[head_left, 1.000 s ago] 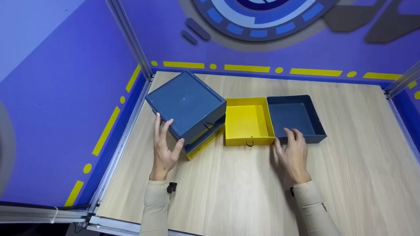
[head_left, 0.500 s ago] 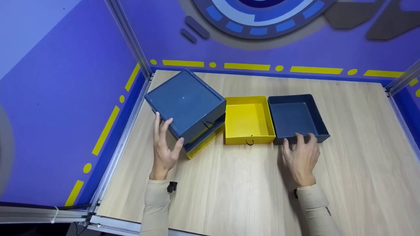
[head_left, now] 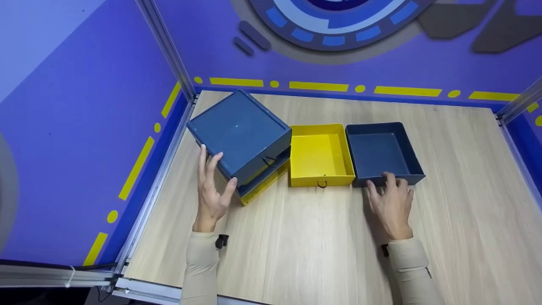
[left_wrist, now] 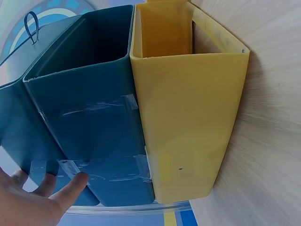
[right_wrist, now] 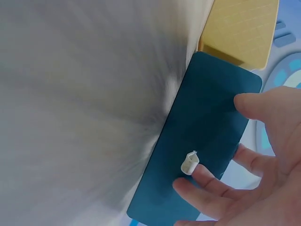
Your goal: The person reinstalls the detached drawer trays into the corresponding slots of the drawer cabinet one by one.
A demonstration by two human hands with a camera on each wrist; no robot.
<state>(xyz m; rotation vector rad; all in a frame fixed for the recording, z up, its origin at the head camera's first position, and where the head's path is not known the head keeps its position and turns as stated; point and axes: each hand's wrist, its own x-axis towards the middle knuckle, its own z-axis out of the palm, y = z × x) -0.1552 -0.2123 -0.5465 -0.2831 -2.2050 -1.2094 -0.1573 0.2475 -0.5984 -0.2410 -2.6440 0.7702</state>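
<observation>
On the left of the table stands a stacked cabinet (head_left: 239, 127), two dark blue tiers over a yellow one. Its top tier has a drawer with a thin dark loop; the tiers below show open fronts. Fingers spread, my left hand (head_left: 211, 199) rests on the cabinet's side, near a taped seam in the left wrist view. A yellow drawer (head_left: 319, 154) and a dark blue drawer (head_left: 379, 152) lie side by side to the right. My right hand (head_left: 393, 205) holds the blue drawer's front wall, thumb outside, one finger at the rim. Another finger touches a small white tab (right_wrist: 190, 163).
The wooden table (head_left: 292, 250) runs to a purple back wall (head_left: 203, 55) and a left wall (head_left: 80, 140) joined by a metal corner post (head_left: 165, 42). A metal rail (head_left: 148, 290) borders the near left edge.
My right hand has moved right, from the gap between the two drawers to the blue drawer's front. The blue drawer has shifted slightly right. My left hand and the cabinet have stayed put.
</observation>
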